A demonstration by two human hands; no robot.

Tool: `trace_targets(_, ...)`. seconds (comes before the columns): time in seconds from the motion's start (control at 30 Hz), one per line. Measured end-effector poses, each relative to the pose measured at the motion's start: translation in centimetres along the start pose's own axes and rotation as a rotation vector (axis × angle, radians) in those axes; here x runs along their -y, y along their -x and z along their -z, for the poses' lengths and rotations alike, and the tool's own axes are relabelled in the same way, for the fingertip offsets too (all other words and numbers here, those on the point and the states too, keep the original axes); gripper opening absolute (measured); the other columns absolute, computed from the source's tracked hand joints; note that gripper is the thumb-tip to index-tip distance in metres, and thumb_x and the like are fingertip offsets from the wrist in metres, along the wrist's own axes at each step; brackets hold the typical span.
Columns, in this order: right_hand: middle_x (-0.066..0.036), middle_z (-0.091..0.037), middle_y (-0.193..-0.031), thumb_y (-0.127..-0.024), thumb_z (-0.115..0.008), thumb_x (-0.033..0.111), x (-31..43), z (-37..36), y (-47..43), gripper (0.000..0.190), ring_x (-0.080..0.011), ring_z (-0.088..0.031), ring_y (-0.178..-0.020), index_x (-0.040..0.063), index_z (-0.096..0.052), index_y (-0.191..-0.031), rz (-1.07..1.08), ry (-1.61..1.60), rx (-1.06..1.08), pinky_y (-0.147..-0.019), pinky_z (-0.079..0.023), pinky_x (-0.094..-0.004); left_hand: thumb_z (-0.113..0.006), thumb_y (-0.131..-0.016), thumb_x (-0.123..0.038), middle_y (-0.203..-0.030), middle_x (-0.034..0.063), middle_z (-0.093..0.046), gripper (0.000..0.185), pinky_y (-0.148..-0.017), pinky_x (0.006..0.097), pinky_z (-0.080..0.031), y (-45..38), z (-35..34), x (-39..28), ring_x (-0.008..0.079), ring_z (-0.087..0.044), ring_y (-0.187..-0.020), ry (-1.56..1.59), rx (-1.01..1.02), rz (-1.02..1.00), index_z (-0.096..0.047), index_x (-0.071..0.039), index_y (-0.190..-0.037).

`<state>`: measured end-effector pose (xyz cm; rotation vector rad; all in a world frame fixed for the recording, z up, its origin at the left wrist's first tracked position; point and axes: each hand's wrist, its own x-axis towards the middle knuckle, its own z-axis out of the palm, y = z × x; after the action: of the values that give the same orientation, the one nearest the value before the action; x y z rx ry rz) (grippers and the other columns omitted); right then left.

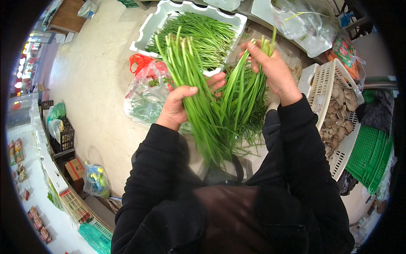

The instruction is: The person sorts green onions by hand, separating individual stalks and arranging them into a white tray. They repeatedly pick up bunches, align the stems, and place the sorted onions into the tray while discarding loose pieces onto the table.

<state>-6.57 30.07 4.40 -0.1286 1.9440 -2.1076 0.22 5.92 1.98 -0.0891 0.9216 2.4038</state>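
My left hand holds a thick bunch of green garlic chives, with its thumb across the stalks and its fingers partly spread behind. To the right, my right hand grips a smaller bunch of chives near its pale stalk ends. The leaves of both bunches hang down and meet between my knees. Beyond my hands, a white foam box holds a pile of chives laid in rows. More loose greens lie under my right hand.
Plastic bags of greens, one clear and one red, lie on the floor at the left of the box. At my right stand a white plastic basket of oyster mushrooms and a green crate. Black crates line the left side.
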Motion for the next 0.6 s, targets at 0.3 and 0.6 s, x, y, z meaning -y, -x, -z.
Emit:
trace_targets(0.3,0.000,-0.064,-0.084,-0.093,-0.060,0.035,-0.3,2.6,-0.9,0.035,-0.0031,-0.043,-0.056,0.002,-0.065,-0.106,0.108,0.200,-0.319,-0.051,-0.036,-0.0184,-0.066,-0.082,-0.018,-0.087,-0.0003,-0.057,0.044,-0.091,0.0442,-0.044,0.6,1.9,-0.9,0.0166,-0.058,-0.078,0.212,0.052,-0.095,-0.048,-0.013,-0.122)
trace_targets(0.6,0.005,-0.062,-0.078,-0.091,-0.063,0.032,-1.2,-2.7,0.8,0.029,-0.0023,-0.047,-0.055,0.009,-0.067,-0.108,0.112,0.391,0.006,-0.050,-0.039,-0.0186,-0.073,-0.078,-0.009,-0.090,0.0032,-0.060,0.038,-0.067,0.0258,-0.047,-0.3,-1.1,1.1,0.0116,-0.057,-0.074,-0.375,-0.287,-0.014,-0.055,-0.001,-0.110)
